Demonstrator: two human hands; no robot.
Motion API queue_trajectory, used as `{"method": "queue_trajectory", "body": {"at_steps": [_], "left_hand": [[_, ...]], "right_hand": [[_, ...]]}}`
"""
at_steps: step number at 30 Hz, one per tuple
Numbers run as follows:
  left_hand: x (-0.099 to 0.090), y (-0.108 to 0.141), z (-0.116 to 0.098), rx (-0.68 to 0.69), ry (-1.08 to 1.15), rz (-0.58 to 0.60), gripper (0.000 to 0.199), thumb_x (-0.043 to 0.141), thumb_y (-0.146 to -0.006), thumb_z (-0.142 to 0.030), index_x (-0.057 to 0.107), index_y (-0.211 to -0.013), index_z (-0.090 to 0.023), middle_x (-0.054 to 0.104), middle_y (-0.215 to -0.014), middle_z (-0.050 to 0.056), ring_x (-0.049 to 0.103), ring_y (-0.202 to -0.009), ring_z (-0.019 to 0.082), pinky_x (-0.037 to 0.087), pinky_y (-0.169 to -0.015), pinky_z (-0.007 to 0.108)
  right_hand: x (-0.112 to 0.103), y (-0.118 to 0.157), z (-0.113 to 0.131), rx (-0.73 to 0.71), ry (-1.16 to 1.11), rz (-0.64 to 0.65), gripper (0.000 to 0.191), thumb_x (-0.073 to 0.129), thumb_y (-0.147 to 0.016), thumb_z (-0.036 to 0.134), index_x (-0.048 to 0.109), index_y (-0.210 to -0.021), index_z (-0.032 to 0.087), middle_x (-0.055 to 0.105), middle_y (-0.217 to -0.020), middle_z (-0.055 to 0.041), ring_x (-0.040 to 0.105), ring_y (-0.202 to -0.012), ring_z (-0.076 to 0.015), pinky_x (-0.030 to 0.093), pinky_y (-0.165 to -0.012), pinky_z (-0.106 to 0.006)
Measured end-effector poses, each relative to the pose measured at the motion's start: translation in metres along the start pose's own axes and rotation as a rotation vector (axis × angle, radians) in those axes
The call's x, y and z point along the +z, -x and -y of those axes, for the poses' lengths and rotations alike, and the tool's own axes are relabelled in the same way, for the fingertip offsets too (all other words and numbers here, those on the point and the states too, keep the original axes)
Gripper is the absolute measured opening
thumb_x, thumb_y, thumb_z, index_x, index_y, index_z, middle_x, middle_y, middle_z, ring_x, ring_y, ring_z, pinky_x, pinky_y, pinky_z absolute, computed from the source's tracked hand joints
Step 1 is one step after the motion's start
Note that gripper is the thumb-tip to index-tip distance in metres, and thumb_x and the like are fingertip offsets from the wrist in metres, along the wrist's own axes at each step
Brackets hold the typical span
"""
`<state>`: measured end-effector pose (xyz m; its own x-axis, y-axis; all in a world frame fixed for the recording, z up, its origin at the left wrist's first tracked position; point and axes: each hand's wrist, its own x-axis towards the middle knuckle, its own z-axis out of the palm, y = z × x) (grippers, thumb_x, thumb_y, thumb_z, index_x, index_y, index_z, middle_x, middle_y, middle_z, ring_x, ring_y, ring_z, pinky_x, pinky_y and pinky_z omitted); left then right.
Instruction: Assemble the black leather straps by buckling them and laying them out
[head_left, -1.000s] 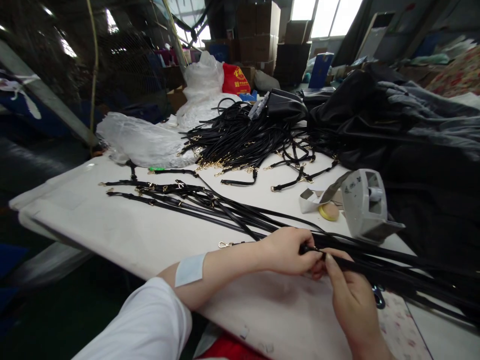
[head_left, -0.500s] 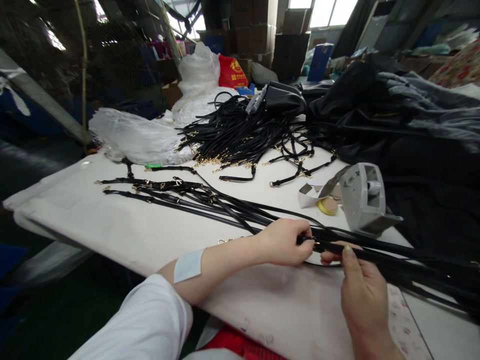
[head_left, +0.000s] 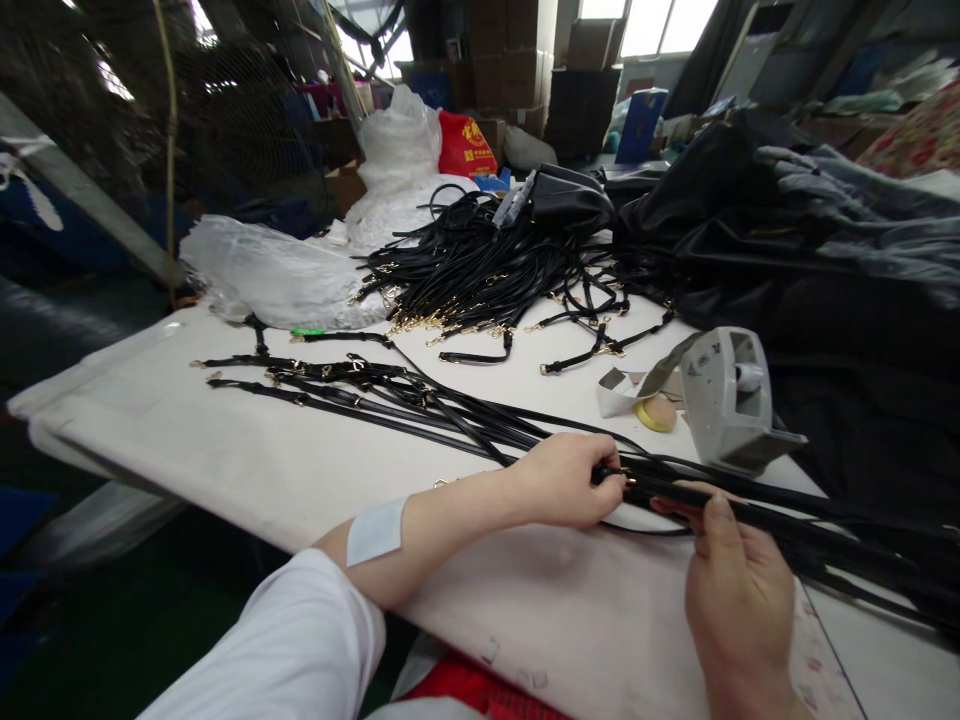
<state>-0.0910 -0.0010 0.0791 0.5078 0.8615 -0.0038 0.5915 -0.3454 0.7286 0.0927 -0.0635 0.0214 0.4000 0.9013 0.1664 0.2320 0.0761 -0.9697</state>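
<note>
My left hand (head_left: 574, 478) is closed around a black strap near a small gold buckle (head_left: 628, 481). To its right, my right hand (head_left: 739, 570) pinches a black strap (head_left: 757, 515) between thumb and fingers. Several long black straps (head_left: 465, 420) with gold clips run across the white table from the left to the right edge, passing behind both hands. Farther back lies a big heap of black straps (head_left: 480, 260) with gold hooks at their ends.
A grey tape dispenser (head_left: 727, 400) and a yellow-edged roll (head_left: 655, 413) stand beyond my right hand. Clear plastic bags (head_left: 277, 270) lie at the table's back left. Black sheet material (head_left: 840, 320) covers the right side. A red bag (head_left: 465, 145) is behind.
My right hand has slid slightly to the right along the strap, away from my left hand. My left hand has barely moved and keeps its hold.
</note>
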Motion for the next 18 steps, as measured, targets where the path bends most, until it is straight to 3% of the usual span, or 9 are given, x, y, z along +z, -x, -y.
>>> {"method": "queue_trajectory", "body": {"at_steps": [18], "left_hand": [[-0.0014,0.0024,-0.0013,0.029,0.020,-0.017,0.011,0.056,-0.079,-0.030,0.058,-0.078,-0.020,0.061,-0.069,-0.001,0.051,-0.061,0.012,0.036,-0.056,0.022]], "right_hand": [[-0.0007,0.0025,0.0046,0.032,0.003,0.023,0.045,0.053,-0.093,0.053,0.072,-0.102,0.014,0.075,-0.098,-0.0116,0.069,-0.096,-0.0293,0.049,-0.095,-0.047]]}}
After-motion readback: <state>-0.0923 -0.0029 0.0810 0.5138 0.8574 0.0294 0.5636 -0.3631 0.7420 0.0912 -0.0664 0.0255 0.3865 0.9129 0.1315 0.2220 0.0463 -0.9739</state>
